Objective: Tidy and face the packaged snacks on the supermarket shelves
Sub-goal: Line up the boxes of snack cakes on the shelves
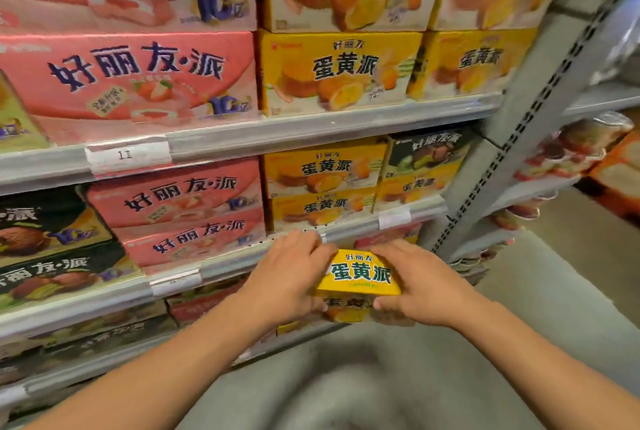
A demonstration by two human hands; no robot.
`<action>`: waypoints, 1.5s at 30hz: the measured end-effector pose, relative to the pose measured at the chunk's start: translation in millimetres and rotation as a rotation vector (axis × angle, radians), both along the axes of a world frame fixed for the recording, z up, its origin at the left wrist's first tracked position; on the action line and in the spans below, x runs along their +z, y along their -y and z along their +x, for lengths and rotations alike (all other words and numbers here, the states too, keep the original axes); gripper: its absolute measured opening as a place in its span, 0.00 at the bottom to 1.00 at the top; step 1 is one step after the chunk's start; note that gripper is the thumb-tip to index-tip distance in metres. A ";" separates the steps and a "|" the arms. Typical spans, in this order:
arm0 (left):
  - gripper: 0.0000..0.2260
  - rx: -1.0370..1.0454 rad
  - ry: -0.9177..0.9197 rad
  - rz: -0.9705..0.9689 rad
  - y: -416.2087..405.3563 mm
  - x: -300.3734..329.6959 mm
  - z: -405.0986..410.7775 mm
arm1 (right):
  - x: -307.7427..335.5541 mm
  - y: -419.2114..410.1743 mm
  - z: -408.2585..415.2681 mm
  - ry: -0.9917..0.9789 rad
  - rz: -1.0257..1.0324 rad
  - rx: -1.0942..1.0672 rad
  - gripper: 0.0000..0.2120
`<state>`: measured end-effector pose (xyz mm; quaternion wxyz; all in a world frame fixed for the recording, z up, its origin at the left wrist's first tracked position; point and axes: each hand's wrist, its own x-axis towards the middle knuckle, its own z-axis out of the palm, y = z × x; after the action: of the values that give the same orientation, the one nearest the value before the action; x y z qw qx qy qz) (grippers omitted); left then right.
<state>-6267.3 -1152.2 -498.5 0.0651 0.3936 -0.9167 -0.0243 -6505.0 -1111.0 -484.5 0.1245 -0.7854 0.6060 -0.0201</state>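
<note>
A small yellow cardboard snack box (360,273) sits between both hands at about 6 o'clock in the head view, in front of a low shelf, just below the grey shelf rail (346,227). The left hand (289,272) holds its left end with the fingers curled over the top edge; the right hand (420,286) grips the right end, fingers wrapped round the side and thumb under the front. The box looks light and stiff, with thin printed card that would dent at the corners if squeezed hard, so holding it by the two short ends, as now, seems the safest way to square it up. Its glossy face may be a little slippery.

Its face reads 好丽友 above 蛋黄派. The same 蛋黄派 shows on the larger yellow boxes (341,71) at 12 o'clock. The pink strawberry boxes (131,78) at 10 o'clock read 好丽友·派 with "10". A white shelf tag (126,155) reads "11".
</note>
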 end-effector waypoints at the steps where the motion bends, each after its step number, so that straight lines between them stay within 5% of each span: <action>1: 0.37 -0.002 0.005 -0.006 5.0 -0.4 -21.8 | -2.2 6.2 -22.2 0.024 0.009 -0.014 0.42; 8: 0.38 0.022 -0.041 -0.003 44.8 13.0 -165.0 | -1.1 44.2 -178.7 0.247 0.091 -0.185 0.37; 14: 0.29 0.207 -0.375 0.129 103.0 29.6 -228.9 | 9.5 72.5 -261.3 0.263 0.071 -0.250 0.35; 19: 0.35 0.264 -0.027 -0.104 148.0 29.5 -256.5 | 13.1 89.3 -288.1 0.224 0.058 -0.269 0.37; 25: 0.23 0.460 0.046 -0.141 181.7 36.3 -280.2 | 15.6 100.8 -311.2 0.223 0.032 -0.251 0.35; 31: 0.24 0.541 0.195 -0.198 174.6 36.9 -294.1 | 10.5 117.0 -342.2 0.171 0.025 -0.134 0.42; 34: 0.19 0.564 0.192 -0.213 170.8 40.4 -299.6 | 8.5 126.3 -361.3 0.187 0.023 -0.052 0.36; 39: 0.30 0.524 0.188 -0.296 146.9 34.3 -309.0 | 1.8 138.9 -385.4 0.228 0.027 0.056 0.39; 45: 0.30 0.593 0.093 -0.222 88.0 17.0 -307.9 | 2.6 140.6 -396.6 0.249 0.062 0.205 0.40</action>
<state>-6575.3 -1240.2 -481.5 0.0699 0.6347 -0.7611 0.1139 -6901.6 -1251.7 -481.9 0.2242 -0.8302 0.5031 -0.0857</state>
